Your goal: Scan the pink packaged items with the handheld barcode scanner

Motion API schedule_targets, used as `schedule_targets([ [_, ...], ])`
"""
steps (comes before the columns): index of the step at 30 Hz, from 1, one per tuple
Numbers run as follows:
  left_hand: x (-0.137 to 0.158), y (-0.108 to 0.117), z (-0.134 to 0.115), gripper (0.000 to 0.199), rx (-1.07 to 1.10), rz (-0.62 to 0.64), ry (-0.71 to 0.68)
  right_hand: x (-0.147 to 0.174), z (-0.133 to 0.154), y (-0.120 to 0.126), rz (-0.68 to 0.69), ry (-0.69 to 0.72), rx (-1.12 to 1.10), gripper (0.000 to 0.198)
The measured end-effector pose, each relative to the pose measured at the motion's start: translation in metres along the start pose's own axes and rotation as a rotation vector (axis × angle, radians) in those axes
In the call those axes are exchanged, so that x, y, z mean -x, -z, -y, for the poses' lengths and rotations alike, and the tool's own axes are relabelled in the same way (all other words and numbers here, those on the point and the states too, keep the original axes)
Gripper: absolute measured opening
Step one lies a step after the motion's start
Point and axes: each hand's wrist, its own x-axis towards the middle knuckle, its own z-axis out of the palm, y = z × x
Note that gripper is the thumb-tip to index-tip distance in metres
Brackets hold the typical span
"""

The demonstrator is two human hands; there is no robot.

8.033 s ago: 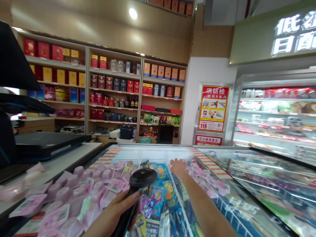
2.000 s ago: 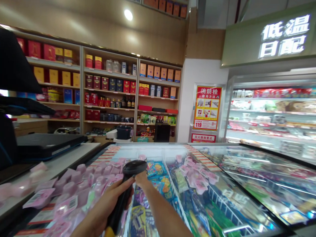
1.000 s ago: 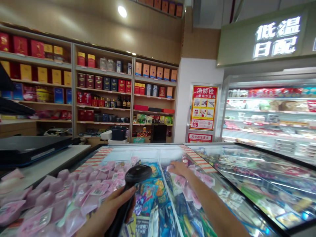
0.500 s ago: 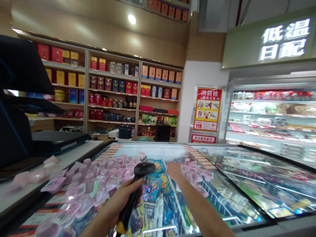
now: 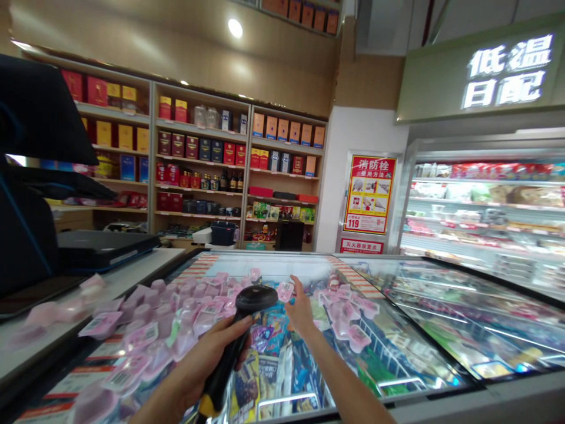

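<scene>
My left hand (image 5: 205,362) is wrapped round the black handle of a barcode scanner (image 5: 256,298), whose head points toward my right hand. In my right hand (image 5: 301,312), thumb and fingers hold a small pink cup (image 5: 285,291) with its barcode label facing me, just beside the scanner head. Many similar pink cups (image 5: 165,321) lie heaped on the freezer's glass top to the left. A smaller cluster of pink cups (image 5: 346,315) lies right of my right hand. Colourful packets (image 5: 269,330) show through the glass beneath both hands.
On the left counter (image 5: 170,259) stands a dark screen (image 5: 44,112), with a few cups near it. A second glass-topped freezer section (image 5: 463,318) extends right. Behind are shelves of boxed goods (image 5: 198,147), a red poster (image 5: 368,194) and a lit chiller (image 5: 485,206).
My right hand has moved slightly left and turned up, and now shows a pink cup in its fingers near the scanner. The left hand with the scanner has barely moved.
</scene>
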Motion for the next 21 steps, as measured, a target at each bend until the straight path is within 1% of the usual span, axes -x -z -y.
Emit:
schedule_targets([
  [4,0.004,0.0,-0.004,0.024,0.001,-0.006,0.0,0.005,0.005,-0.009,0.032,-0.009,-0.013,0.067],
  [8,0.003,0.001,-0.006,0.024,-0.008,-0.011,-0.004,0.009,0.011,-0.016,0.037,-0.03,0.028,0.07],
  [13,-0.005,0.005,-0.003,0.023,0.022,-0.082,-0.007,0.009,0.012,-0.029,0.046,-0.136,0.138,0.066],
  [16,-0.01,0.007,-0.003,0.025,0.013,-0.088,-0.007,0.009,0.014,-0.045,0.065,-0.186,0.165,0.062],
  [19,-0.014,0.007,-0.004,0.027,-0.006,-0.067,-0.005,0.008,0.019,-0.064,0.086,-0.175,0.181,0.058],
  [21,-0.015,0.005,-0.004,0.026,-0.012,-0.057,-0.012,0.008,0.024,-0.071,0.142,-0.106,0.178,0.054],
])
